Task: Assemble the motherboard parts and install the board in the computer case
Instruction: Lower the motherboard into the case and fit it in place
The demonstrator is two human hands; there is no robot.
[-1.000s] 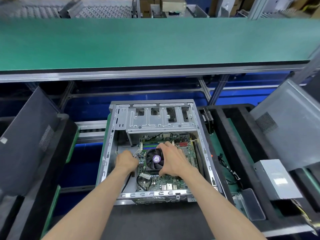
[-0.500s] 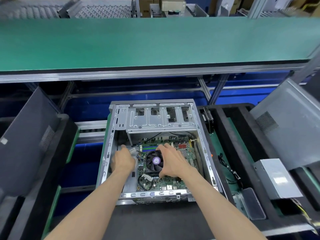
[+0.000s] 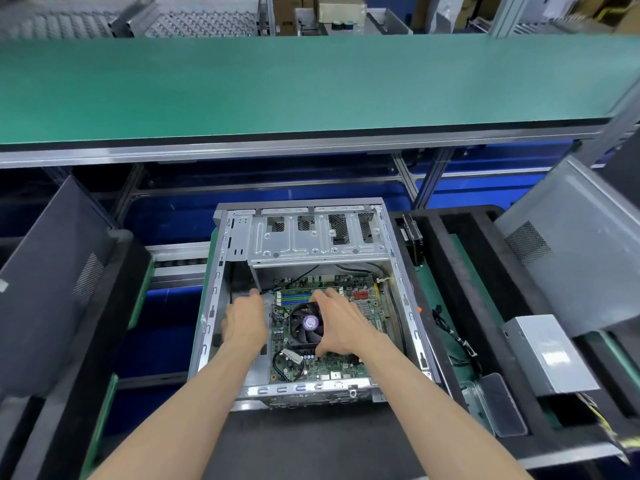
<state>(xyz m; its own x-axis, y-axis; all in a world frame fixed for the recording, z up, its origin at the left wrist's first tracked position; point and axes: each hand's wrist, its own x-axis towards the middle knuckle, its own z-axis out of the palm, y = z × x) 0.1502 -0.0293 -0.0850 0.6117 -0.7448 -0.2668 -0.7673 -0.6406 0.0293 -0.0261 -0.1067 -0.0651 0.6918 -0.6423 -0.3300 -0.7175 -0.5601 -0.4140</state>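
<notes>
The motherboard [image 3: 322, 344] lies flat inside the open computer case [image 3: 221, 271], stiff yet fragile, best held by edges or cooler [image 3: 306, 323], which the right hand [image 3: 341, 327] grips while the left hand [image 3: 244, 320] rests open beside it.

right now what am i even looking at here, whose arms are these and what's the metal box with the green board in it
The picture comes from a camera worn on a person's head, looking down at their own bare arms. The metal box is an open computer case lying on its side on a factory workbench. The green board inside is the motherboard. The right hand grips the round black cooling fan on the board. The left hand reaches in beside the board's left edge; what it touches is hidden. To the right lies a grey power supply box. Behind runs a green conveyor belt.
</notes>
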